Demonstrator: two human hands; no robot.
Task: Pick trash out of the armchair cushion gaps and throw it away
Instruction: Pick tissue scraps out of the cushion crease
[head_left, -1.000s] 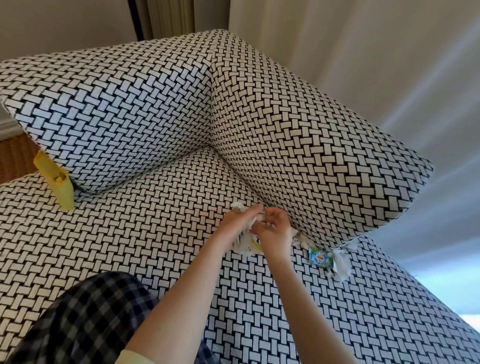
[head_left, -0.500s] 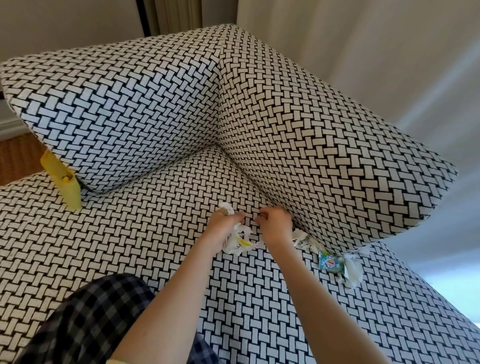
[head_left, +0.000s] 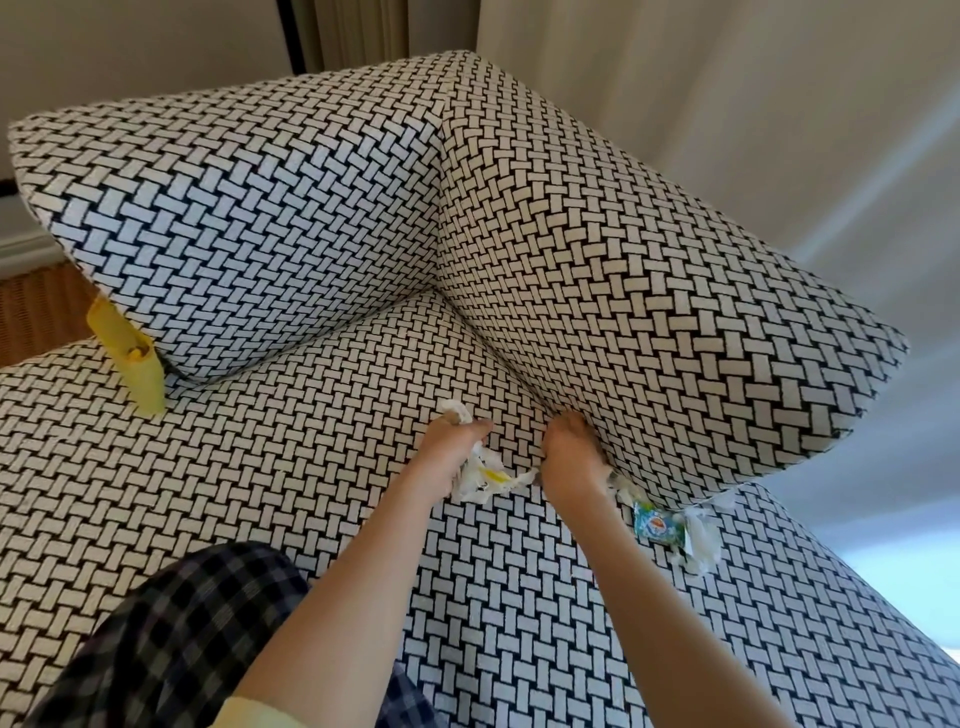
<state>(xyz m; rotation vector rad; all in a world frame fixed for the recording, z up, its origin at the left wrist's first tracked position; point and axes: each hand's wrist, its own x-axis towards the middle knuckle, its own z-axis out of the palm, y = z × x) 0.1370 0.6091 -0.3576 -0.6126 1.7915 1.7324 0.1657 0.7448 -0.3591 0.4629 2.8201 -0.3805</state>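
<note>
Head view: my left hand (head_left: 447, 454) is gripping a wad (head_left: 480, 470), now drawn apart from my right hand (head_left: 571, 452), fingers closing into the gap. I am going after more scraps (head_left: 670, 525).

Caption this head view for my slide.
Left hand grips tissue; right hand digs in the cushion gap.

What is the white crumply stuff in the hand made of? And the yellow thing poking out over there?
The white wad in the left hand looks like thin tissue or soft paper: crinkled, torn edges, matte. The yellow wrapper in the cushion gap looks like smooth plastic or waxed paper; hard to tell which.
</note>
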